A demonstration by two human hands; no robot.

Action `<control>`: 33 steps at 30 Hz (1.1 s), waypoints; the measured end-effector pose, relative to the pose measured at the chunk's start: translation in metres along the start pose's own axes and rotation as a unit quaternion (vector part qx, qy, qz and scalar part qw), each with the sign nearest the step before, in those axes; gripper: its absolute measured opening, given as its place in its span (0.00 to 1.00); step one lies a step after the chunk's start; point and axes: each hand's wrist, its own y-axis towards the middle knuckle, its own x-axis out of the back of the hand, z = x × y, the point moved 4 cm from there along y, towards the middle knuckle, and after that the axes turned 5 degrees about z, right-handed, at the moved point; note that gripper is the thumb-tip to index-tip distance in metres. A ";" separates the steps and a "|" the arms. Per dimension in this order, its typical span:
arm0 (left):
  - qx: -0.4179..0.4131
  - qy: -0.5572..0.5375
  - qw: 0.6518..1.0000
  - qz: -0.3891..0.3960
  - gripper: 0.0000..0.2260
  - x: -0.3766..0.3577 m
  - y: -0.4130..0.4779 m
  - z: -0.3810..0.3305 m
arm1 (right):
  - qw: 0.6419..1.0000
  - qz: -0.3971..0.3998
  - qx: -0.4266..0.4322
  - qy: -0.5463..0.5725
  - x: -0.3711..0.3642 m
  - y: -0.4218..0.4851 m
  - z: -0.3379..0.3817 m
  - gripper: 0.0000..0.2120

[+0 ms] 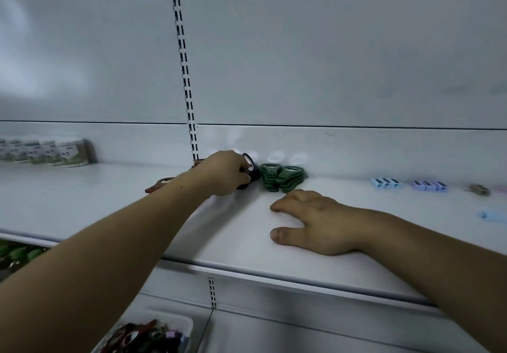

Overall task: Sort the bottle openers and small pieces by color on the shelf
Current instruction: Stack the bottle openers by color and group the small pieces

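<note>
My left hand point(223, 173) grips a dark navy bottle opener point(250, 170) at the back of the white shelf point(109, 204), just left of two stacks of green bottle openers point(281, 178). A reddish-brown opener point(159, 185) lies left of my left forearm, partly hidden by it. My right hand point(312, 219) rests flat on the shelf in front of the green stacks, holding nothing. Small light-blue pieces point(386, 183), lilac pieces point(429, 185) and an olive piece point(479, 189) sit in a row to the right.
Green-and-white packets point(46, 151) stand at the shelf's far left. A light-blue piece point(492, 215) lies near the right edge. Below the shelf, a white basket point(175, 325) holds mixed openers and pieces. A slotted upright point(183, 64) runs up the back wall.
</note>
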 end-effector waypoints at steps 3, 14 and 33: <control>0.000 0.020 1.000 -0.001 0.12 -0.003 0.002 0.004 | 1.000 0.000 0.001 -0.001 0.000 0.000 0.000 0.34; 0.006 -0.015 1.000 -0.019 0.11 -0.004 0.004 0.010 | 1.000 -0.002 0.002 0.003 -0.002 0.001 -0.001 0.35; 0.024 0.030 0.998 -0.040 0.10 -0.002 0.008 0.011 | 1.000 -0.017 0.002 0.008 -0.001 0.004 -0.003 0.33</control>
